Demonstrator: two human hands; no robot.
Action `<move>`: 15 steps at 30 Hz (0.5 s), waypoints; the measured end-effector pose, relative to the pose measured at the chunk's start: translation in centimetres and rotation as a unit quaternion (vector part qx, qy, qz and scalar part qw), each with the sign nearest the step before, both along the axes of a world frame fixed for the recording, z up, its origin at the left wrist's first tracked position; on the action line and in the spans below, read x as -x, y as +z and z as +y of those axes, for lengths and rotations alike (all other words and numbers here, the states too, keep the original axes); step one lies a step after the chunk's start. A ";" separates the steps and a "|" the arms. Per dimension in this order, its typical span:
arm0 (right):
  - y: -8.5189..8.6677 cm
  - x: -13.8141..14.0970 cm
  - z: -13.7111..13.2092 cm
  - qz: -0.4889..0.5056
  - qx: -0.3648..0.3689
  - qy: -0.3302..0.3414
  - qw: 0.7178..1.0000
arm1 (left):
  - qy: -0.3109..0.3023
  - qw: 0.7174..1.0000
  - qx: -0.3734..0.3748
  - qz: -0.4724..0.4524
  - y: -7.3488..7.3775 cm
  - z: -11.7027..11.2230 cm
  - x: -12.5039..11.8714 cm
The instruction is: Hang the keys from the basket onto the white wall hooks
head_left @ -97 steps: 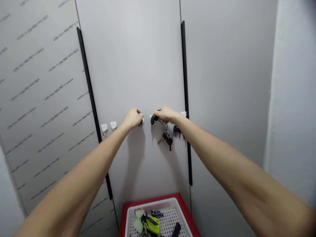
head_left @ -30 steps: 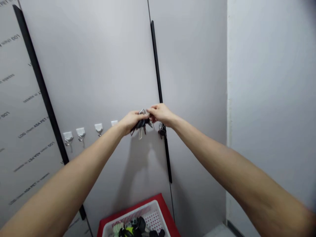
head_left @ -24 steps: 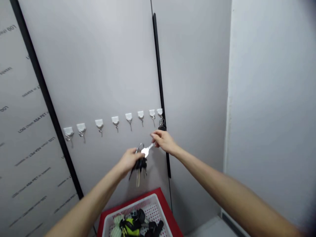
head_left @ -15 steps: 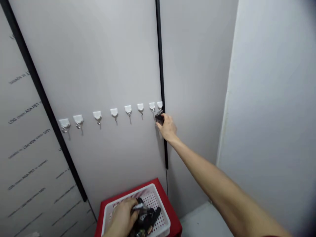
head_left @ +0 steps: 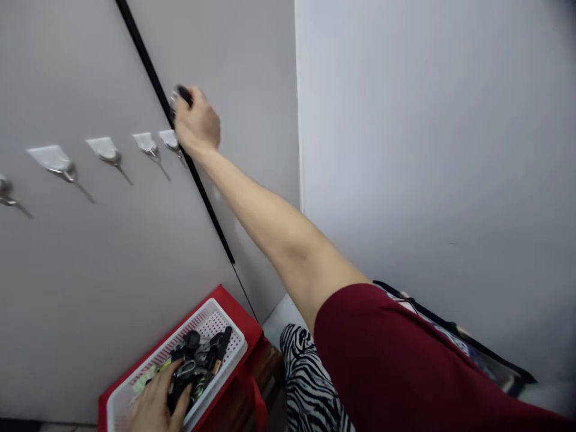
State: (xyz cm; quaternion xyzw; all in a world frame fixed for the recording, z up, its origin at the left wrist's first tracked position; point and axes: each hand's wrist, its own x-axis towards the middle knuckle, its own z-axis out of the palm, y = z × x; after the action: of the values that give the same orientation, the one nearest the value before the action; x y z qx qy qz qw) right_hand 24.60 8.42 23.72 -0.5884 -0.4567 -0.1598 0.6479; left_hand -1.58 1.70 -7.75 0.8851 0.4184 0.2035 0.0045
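Presently the right hand (head_left: 197,123) is raised to the far end of the hook row (head_left: 103,150), up against the black handle strip (head_left: 180,150) of the grey cabinet door (head_left: 90,252). Its fingers are curled shut around a dark key fob (head_left: 183,93), whose tip shows above the knuckles; whether the ring is clear of its hook cannot be told, since the hand covers that spot.

Low down, the left hand (head_left: 157,402) rests in the white basket (head_left: 225,327), which sits on a red stool (head_left: 243,318) against the foot of the door. Palm down, fingers spread loosely over the heap of keys (head_left: 200,354) lying there; it is touching the pile, but whether it grips any one bunch cannot be told.

Every hook in view to the left of the right hand hangs bare, with metal prongs only. The basket holds a sizeable tangle of black fobs and a pale green tag. Judged from this, clearing the hooks into the basket looks nearly complete: the bunch in the right hand appears to be the last one on the row and is not yet in the basket.

A maroon sleeve (head_left: 405,360) and a zebra-patterned cloth (head_left: 306,378) fill the near right.
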 end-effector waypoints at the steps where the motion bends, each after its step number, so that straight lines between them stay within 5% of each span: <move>1: 0.2 0.5 -0.2 -0.025 -0.005 0.018 1.000 | 0.005 1.000 0.004 0.003 0.1 -0.1 -0.1; 4: -2.5 2.6 -1.5 -0.140 0.053 0.148 0.977 | 0.017 1.000 0.015 0.013 0.2 -0.2 -0.4; 9: -15.9 5.8 -5.9 -0.191 0.274 0.326 0.884 | 0.028 0.999 0.021 0.033 0.0 -0.2 -0.7; 12: -23.8 6.8 -8.2 -0.184 0.412 0.328 0.830 | 0.038 0.999 0.017 0.035 -0.3 -0.1 -0.7; 15: -28.4 7.2 -9.4 -0.257 0.465 0.319 0.785 | 0.032 0.999 0.028 0.029 -0.7 -0.1 -0.5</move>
State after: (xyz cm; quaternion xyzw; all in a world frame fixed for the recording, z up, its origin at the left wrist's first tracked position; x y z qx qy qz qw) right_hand 17.39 -0.96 -4.67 -0.5761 -0.7870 0.1420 0.1689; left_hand -1.07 1.61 -8.46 0.8764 0.4522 0.1655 0.0109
